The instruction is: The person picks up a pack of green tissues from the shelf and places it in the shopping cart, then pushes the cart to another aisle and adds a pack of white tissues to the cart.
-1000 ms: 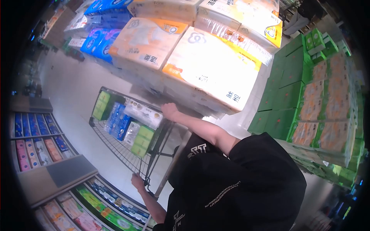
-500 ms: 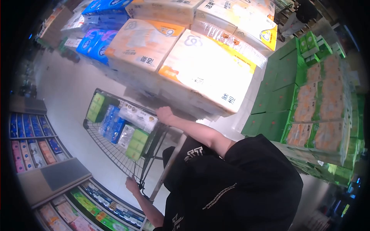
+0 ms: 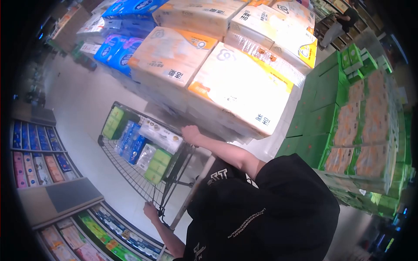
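Note:
A wire shopping cart [image 3: 126, 170] stands in front of me, its basket loaded with packs. My right hand [image 3: 190, 134] is closed on the cart's near upper corner, beside a white tissue pack [image 3: 161, 135]. My left hand [image 3: 151, 211] is wrapped round the rim at the opposite near corner. Within the basket lie blue-wrapped packs [image 3: 130, 141], a green pack [image 3: 157, 167] at the near end and another green pack [image 3: 114, 124] at the far end. A small clear-and-white pack [image 3: 146, 156] sits beside the near green one.
A big stack of white-and-orange tissue packs [image 3: 241, 87] rises just beyond my right hand, with blue packs [image 3: 117, 52] on its far side. Green cartons [image 3: 315, 126] are piled at the right. Shelves of packaged goods [image 3: 39, 139] line the left. A person [image 3: 344, 21] is at upper right.
The stack, cartons and cart have shifted slightly right and down in view. Both hands keep their hold on the cart.

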`<act>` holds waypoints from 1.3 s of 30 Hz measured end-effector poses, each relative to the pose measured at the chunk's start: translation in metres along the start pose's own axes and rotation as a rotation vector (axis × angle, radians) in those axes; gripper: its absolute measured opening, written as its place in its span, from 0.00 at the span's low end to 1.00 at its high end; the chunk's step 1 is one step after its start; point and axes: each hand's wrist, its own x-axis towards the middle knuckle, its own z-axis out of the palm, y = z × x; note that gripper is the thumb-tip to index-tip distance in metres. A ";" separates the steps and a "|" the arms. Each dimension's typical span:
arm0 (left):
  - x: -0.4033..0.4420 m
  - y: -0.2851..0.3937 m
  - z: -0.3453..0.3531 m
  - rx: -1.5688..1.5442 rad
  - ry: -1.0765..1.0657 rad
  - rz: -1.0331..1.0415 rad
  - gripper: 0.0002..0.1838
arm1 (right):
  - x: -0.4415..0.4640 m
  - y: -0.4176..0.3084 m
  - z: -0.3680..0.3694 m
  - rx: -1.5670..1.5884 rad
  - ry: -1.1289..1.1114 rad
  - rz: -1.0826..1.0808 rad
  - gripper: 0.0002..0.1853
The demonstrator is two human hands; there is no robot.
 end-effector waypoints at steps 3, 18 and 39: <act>-0.005 0.000 -0.006 0.021 -0.019 0.009 0.15 | 0.002 0.000 0.000 0.010 -0.016 0.033 0.12; -0.003 -0.006 -0.004 0.016 -0.023 0.008 0.13 | -0.001 -0.001 -0.006 0.043 -0.026 0.027 0.18; -0.002 -0.002 0.000 0.073 -0.004 -0.005 0.15 | -0.001 -0.003 -0.017 0.060 -0.108 0.099 0.17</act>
